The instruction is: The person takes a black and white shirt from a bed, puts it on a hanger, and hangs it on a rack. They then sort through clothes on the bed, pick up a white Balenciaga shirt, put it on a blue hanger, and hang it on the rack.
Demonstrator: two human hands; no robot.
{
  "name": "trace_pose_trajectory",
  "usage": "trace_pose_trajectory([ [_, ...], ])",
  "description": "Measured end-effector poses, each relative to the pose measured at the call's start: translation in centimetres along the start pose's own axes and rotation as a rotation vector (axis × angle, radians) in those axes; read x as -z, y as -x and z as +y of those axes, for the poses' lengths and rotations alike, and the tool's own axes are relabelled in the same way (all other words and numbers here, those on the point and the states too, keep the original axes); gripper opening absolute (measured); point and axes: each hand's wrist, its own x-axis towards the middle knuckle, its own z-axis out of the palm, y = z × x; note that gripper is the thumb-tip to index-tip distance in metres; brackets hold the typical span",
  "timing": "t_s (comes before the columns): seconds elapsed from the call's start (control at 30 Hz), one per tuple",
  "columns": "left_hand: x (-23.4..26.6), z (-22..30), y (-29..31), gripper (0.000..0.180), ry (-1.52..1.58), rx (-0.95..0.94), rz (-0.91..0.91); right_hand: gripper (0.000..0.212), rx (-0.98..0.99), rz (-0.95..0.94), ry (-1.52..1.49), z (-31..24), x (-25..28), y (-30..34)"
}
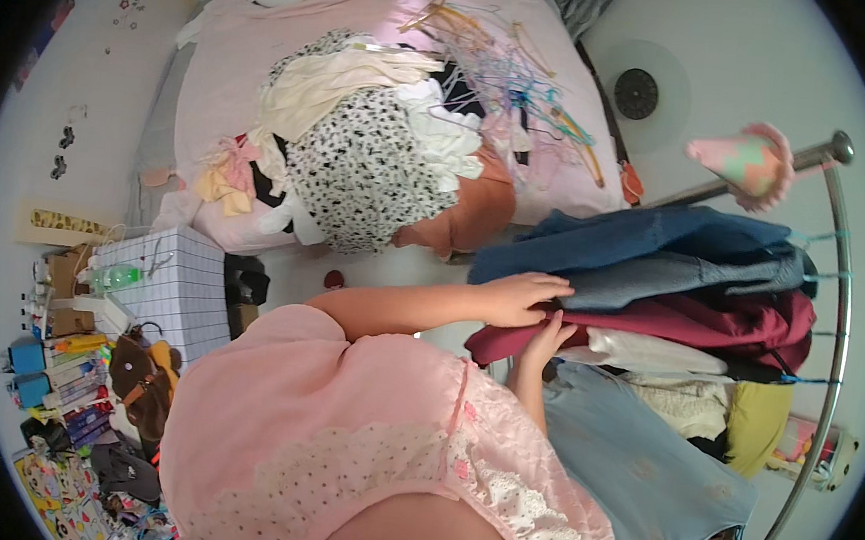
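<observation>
My left hand [519, 299] reaches across to a clothes rack and rests where blue jeans [615, 238] meet a dark red garment [680, 322]. Its fingers are stretched out and apart on the cloth. Just below it, my right hand [546, 340] touches the front edge of the same dark red garment, fingers spread. A greyish-blue denim piece [673, 280] hangs between the jeans and the red cloth. On the nearer side hang a white garment [647, 351], a cream knit [679, 400] and a pale blue dress [639, 465].
The metal rack [835, 328] curves along the right, a pink cone-shaped hat [746, 162] on its end. Ahead, a pink bed [236, 66] holds piled clothes [355, 164] and tangled hangers [506, 75]. At left stand a checked-cloth table [180, 288] and cluttered goods [73, 385].
</observation>
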Motion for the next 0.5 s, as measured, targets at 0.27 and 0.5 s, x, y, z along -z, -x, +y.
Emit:
trace_pose_trajectory([
  [0.27,13.2,-10.3,8.4,0.058,-0.233,0.301,0.196,0.072,-0.013,-0.073,0.172,8.0,-13.9,0.7],
  [0.5,23.6,-16.3,15.9,0.062,-0.461,0.607,0.257,0.072,0.204,-0.325,0.458,11.2,-28.0,1.4],
])
